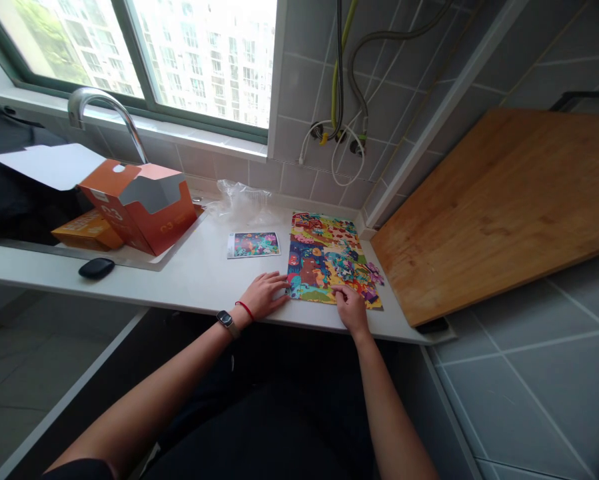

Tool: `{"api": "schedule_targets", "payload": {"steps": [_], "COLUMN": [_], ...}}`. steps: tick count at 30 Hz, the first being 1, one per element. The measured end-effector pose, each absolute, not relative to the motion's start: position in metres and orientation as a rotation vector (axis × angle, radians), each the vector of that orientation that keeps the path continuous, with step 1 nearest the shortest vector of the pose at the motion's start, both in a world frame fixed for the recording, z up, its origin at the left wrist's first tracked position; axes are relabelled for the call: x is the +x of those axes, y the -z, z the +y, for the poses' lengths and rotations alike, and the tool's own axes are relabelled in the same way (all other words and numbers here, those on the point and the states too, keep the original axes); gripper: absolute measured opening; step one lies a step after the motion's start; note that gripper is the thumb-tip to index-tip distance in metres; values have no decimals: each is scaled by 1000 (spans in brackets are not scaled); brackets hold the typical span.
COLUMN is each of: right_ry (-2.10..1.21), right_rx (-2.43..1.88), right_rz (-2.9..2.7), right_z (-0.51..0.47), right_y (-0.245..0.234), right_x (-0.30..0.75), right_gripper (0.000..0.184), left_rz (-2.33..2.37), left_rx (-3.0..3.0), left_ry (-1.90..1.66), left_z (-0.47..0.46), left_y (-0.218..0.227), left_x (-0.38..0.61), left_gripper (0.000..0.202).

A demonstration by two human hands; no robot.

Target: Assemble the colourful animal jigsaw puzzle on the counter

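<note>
A colourful jigsaw puzzle [309,257] lies on the white counter in front of me. Assembled pieces cover its left part, and loose pieces are heaped on its right side. My left hand [264,295] rests flat on the counter, fingers stretched out and tips at the puzzle's lower left edge. Over the lower middle of the puzzle, my right hand [350,308] has its fingers curled and pinched together; whatever they hold, if anything, is too small to make out. A small picture card [255,245] with a similar print lies left of the puzzle.
Behind the card is a crumpled clear plastic bag [244,203]. An open orange box [146,207] stands at the sink under the faucet [104,100]. A black oval object [96,268] lies near the counter's front edge. On the right leans a large wooden board [509,207].
</note>
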State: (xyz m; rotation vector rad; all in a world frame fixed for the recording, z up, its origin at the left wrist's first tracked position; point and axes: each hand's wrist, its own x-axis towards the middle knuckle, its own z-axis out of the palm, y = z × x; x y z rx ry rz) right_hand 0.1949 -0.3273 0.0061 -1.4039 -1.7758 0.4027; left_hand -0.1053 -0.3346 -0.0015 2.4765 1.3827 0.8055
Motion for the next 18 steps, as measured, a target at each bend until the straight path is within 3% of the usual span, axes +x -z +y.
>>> {"api": "schedule_targets", "payload": {"steps": [18], "right_ry": [-247], "right_rx": [-1396], "right_rz": [-2029], "right_z": [-326], "right_y": [-4], "right_x": [192], "right_gripper": [35], "left_rz": [1345], "left_rx": [2426], "left_ry": [-874], "left_z": [-331], "left_y": [10], "left_x": [-111], "left_gripper": [22]}}
